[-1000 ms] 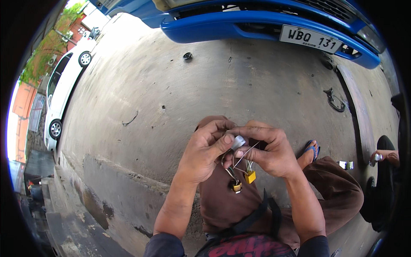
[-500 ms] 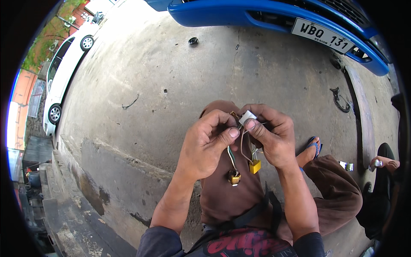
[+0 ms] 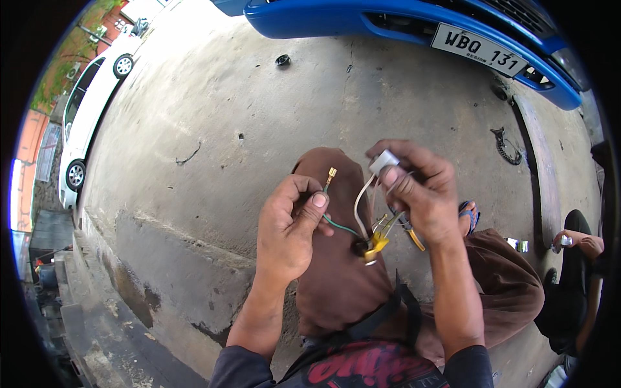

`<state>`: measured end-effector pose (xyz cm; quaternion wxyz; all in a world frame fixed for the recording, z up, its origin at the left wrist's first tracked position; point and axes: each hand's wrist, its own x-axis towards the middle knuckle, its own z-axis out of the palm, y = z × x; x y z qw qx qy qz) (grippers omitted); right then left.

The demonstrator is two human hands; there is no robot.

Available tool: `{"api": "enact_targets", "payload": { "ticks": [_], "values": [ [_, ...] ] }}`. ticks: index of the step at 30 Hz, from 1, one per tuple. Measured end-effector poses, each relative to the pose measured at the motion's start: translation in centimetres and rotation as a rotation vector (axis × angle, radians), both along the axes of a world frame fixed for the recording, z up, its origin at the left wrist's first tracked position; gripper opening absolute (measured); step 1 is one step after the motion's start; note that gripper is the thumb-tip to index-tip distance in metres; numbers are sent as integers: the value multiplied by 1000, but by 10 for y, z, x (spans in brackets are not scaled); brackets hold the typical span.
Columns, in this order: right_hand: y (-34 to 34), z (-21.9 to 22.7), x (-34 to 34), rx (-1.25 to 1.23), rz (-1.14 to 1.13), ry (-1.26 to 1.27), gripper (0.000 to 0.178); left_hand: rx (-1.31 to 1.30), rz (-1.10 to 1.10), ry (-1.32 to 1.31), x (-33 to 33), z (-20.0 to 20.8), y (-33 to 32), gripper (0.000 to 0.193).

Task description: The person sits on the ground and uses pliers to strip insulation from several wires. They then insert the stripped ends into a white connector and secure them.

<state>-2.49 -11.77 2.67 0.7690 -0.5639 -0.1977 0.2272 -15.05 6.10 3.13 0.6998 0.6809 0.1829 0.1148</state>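
Note:
My left hand (image 3: 284,226) pinches a green wire (image 3: 339,224) between thumb and fingers, and a brass crimp terminal (image 3: 332,173) sticks up past the fingertips. In my right hand (image 3: 424,197), slightly blurred, is a white plastic connector (image 3: 384,161). A pale wire (image 3: 356,205) loops down from it. Yellow connector pieces (image 3: 377,244) dangle between the hands over my brown-trousered leg (image 3: 339,284); the green wire runs down to them. Beneath the right hand shows part of a tool with a yellow-orange handle (image 3: 416,239); its kind is unclear.
A blue vehicle bumper (image 3: 323,21) is ahead. To the right lie a coiled black cable (image 3: 508,149) and a long plank (image 3: 540,174). Another person's hand (image 3: 579,241) holds something silvery. A white car (image 3: 97,116) and a concrete ledge (image 3: 174,258) are at left.
My hands have moved apart. The brass terminal on the green wire now shows clear of the white connector, which has shifted slightly up and right. The yellow pieces have come together.

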Motion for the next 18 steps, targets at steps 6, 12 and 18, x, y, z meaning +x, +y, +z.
{"api": "enact_targets", "payload": {
  "ticks": [6,12,18],
  "values": [
    [9,15,-18,178,68,-104,33,99,-7,84,6,4,3,15],
    [28,22,-21,110,176,-94,34,320,17,-135,14,-7,4,31],
    [41,15,-16,7,170,-96,33,269,189,-99,-4,23,15,26]
  ]
}}
